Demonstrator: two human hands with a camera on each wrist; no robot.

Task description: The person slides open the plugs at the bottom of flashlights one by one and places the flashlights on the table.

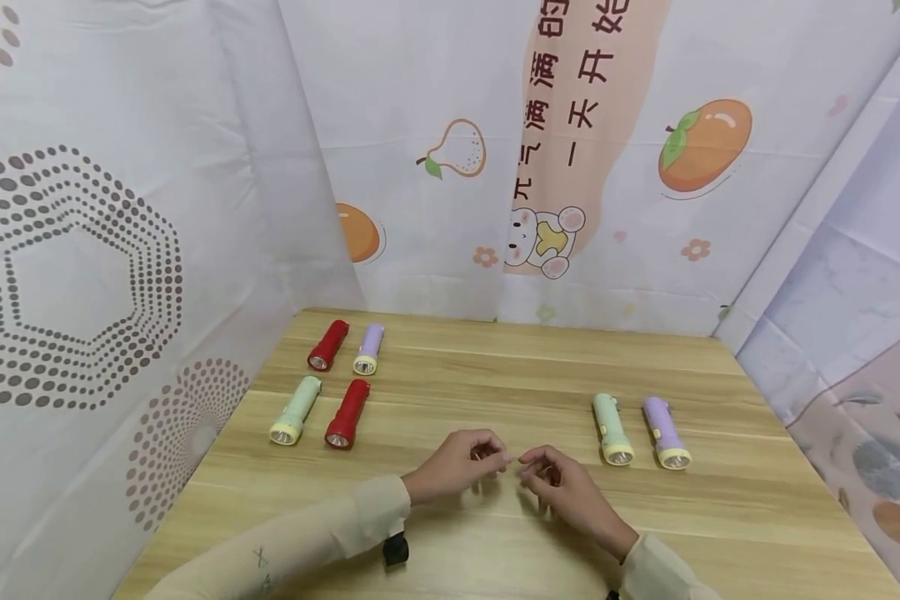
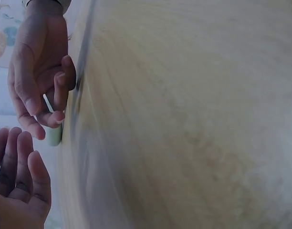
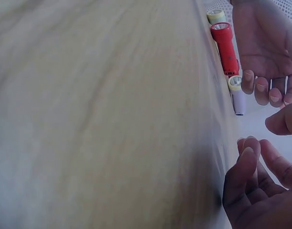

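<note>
My left hand (image 1: 456, 463) hovers over the middle of the wooden table, fingers loosely curved around nothing. Facing it, fingertips a small gap apart, is my right hand (image 1: 566, 490), also holding nothing. To the right of that hand lie a green flashlight (image 1: 610, 427) and a purple flashlight (image 1: 663, 429). On the left side a red flashlight (image 1: 348, 412) is nearest my left hand, beside another green flashlight (image 1: 300, 407). Behind them lie a second red flashlight (image 1: 330, 343) and a second purple flashlight (image 1: 371, 345). Both hands also show in each wrist view.
The wooden table (image 1: 487, 375) meets a printed white curtain (image 1: 390, 83) along its back edge. More patterned cloth (image 1: 217, 208) hangs at the left, and another sheet (image 1: 862, 275) at the right. A black strap piece (image 1: 395, 549) sits under the left wrist.
</note>
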